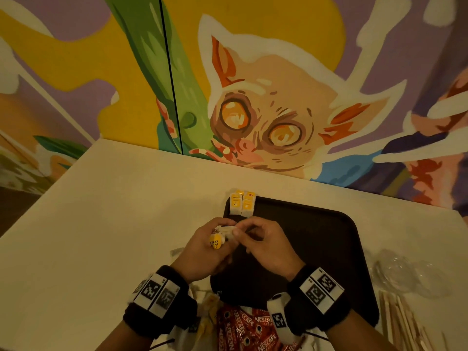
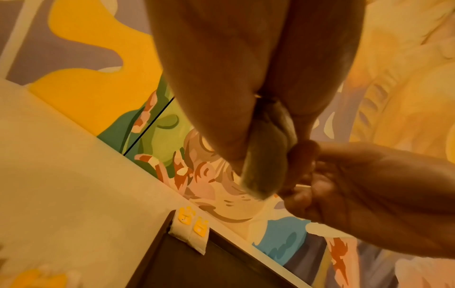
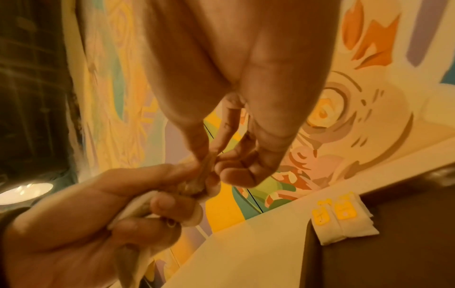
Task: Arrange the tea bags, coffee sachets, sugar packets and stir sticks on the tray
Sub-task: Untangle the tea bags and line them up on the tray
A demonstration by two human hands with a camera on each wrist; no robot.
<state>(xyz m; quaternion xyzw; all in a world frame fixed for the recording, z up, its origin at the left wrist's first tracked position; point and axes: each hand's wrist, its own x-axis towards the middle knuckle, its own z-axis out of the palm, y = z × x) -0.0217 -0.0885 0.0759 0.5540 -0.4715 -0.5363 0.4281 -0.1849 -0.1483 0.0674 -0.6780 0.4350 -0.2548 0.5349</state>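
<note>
Both hands meet above the near-left part of the dark tray (image 1: 316,239). My left hand (image 1: 215,239) grips a small bunch of white tea bags (image 1: 224,230) with a yellow tag (image 1: 215,242) sticking out. My right hand (image 1: 243,230) pinches the top of one tea bag (image 3: 197,185) in that bunch with thumb and forefinger. Two tea bags with yellow tags (image 1: 242,203) lie side by side on the tray's far-left corner, and show as tea bags (image 2: 191,231) and tea bags (image 3: 342,216) in the wrist views.
Red Nescafe coffee sachets (image 1: 248,328) are piled at the table's near edge between my wrists. Wooden stir sticks (image 1: 402,323) lie to the right of the tray, with clear plastic wrap (image 1: 405,274) beside them. More tea bags (image 1: 207,302) lie under my left wrist. A painted wall stands behind the table.
</note>
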